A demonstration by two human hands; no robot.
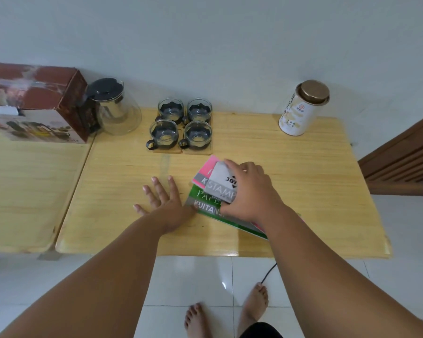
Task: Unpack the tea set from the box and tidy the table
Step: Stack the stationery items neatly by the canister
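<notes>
A glass teapot (116, 111) with a black lid stands beside the dark red tea set box (32, 101) at the back left. Several glass cups (181, 124) sit on wooden coasters (197, 150) at the back middle. My right hand (248, 189) grips a small grey stamp pad box (221, 182) lying on a pink booklet (206, 170) and a green receipt book (205, 203). My left hand (160, 200) lies flat with spread fingers on the wooden table (122, 191), touching the green book's left edge.
A white tea tin (302, 108) with a gold lid stands at the back right. A second table (22, 191) adjoins on the left. A wooden slatted panel (405, 157) is at the right. A black cable (269, 273) and my bare feet are on the tiled floor.
</notes>
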